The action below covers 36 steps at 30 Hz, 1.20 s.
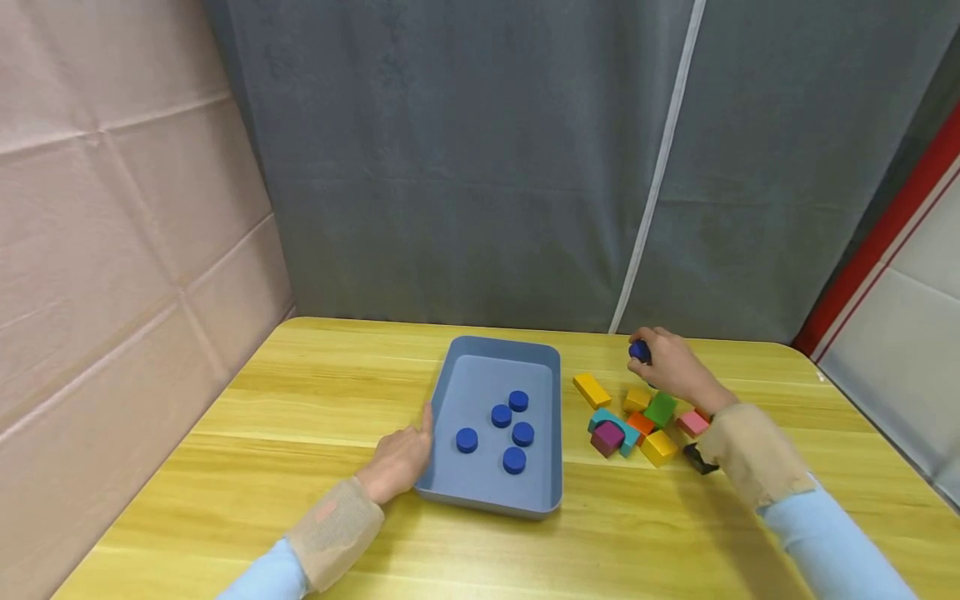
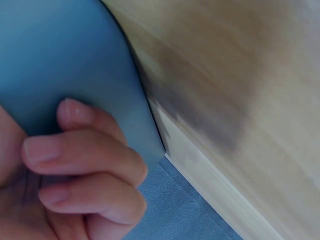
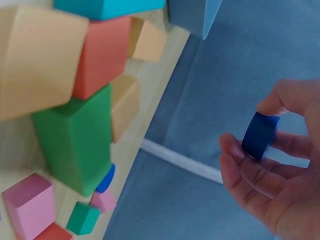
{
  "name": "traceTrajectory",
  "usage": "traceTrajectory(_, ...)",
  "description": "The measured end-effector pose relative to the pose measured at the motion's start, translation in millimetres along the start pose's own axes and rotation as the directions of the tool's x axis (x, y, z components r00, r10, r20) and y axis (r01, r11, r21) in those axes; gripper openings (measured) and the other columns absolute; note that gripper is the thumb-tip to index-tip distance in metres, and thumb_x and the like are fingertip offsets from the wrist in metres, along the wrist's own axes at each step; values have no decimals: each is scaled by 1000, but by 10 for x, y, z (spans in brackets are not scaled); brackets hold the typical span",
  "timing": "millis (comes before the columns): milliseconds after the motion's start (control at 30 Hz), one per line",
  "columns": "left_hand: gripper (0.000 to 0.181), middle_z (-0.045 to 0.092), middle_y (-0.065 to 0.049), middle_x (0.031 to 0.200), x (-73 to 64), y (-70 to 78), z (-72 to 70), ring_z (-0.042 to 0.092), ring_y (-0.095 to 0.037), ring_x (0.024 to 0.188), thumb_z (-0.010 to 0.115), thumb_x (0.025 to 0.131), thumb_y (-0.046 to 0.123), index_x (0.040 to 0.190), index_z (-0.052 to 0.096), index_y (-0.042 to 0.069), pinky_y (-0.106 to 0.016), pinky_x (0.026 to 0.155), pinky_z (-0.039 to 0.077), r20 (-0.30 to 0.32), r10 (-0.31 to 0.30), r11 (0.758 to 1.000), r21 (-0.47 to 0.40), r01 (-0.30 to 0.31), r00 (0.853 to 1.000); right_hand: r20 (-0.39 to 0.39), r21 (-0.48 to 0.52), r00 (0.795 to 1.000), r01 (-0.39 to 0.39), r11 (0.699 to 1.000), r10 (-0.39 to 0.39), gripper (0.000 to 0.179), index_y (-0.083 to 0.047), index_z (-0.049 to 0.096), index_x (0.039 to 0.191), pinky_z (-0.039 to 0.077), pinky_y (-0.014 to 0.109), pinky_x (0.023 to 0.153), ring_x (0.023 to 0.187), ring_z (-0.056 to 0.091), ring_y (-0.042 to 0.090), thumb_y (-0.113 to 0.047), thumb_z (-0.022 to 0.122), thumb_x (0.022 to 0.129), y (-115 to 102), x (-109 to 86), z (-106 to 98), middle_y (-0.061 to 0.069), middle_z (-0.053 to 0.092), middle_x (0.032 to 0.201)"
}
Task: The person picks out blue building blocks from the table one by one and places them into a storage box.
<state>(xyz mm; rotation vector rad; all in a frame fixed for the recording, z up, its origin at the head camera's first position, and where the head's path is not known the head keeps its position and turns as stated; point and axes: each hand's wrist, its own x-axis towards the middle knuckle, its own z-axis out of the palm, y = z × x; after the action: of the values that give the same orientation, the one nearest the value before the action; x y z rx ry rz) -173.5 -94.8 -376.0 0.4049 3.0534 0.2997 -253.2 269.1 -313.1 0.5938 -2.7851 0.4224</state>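
Note:
My left hand (image 1: 399, 460) rests against the left side of the blue-grey tray (image 1: 498, 505). In the left wrist view its fingers (image 2: 95, 155) are loosely curled beside the tray wall (image 2: 45, 55), with nothing seen between them. Several blue round blocks (image 1: 522, 433) lie spread inside the tray. Beyond the coloured blocks at the right, my right hand (image 1: 672, 363) pinches another blue round block (image 3: 260, 136) between thumb and fingers, raised above the table.
A loose cluster of blocks lies right of the tray: a cyan arch (image 1: 627, 440), a purple block (image 1: 607, 438), a green block (image 1: 661, 410), yellow blocks (image 1: 592, 390) and a pink one (image 1: 693, 423). A grey curtain (image 1: 465, 183) hangs behind the wooden table (image 1: 330, 375).

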Motion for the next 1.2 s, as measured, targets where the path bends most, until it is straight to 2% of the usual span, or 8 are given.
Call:
traceTrajectory(200, 60, 44, -7, 53, -3, 7, 0, 42, -17, 46, 43, 79, -8, 135, 21, -12, -30, 42, 39, 6, -3, 1000, -1, 3, 1000, -41, 35, 997, 63, 997, -62, 29, 12, 54, 99, 52, 37, 59, 64, 54, 26, -9, 58, 80, -149, 41, -4, 24, 55, 85)
traceTrajectory(300, 60, 44, -7, 53, -6, 9, -4, 42, -17, 47, 42, 80, -9, 135, 21, -12, -30, 42, 39, 10, -3, 1000, -1, 3, 1000, -46, 57, 997, 71, 996, -68, 29, 12, 54, 101, 52, 36, 58, 65, 55, 25, -8, 58, 80, -216, 71, 3, 24, 56, 86)
traceTrajectory(533, 59, 43, -6, 52, -9, 11, -4, 41, -17, 46, 42, 80, -9, 135, 21, -12, -30, 42, 38, 4, -1, 1000, 1, 1, 1000, -2, 85, 998, 57, 995, -57, 33, 11, 51, 105, 52, 34, 60, 68, 56, 25, -7, 59, 79, -365, 156, 23, 24, 55, 92)
traceTrajectory(700, 59, 45, -8, 54, -5, 8, -1, 42, -18, 47, 42, 80, -8, 135, 21, -12, -32, 43, 40, 4, -6, 1000, 5, 6, 1000, 37, 105, 999, 27, 994, -31, 36, 10, 49, 107, 52, 38, 68, 77, 58, 29, -7, 62, 78, -501, 221, 46, 22, 56, 96)
traceTrajectory(1200, 62, 43, -6, 51, -1, 0, 5, 41, -17, 44, 44, 78, -8, 135, 21, -11, -29, 40, 37, 1, 2, 1000, 15, -2, 1000, 39, 126, 990, 127, 984, -133, 34, 7, 55, 107, 52, 33, 69, 80, 60, 27, -5, 64, 77, -849, 385, 197, 18, 56, 94)
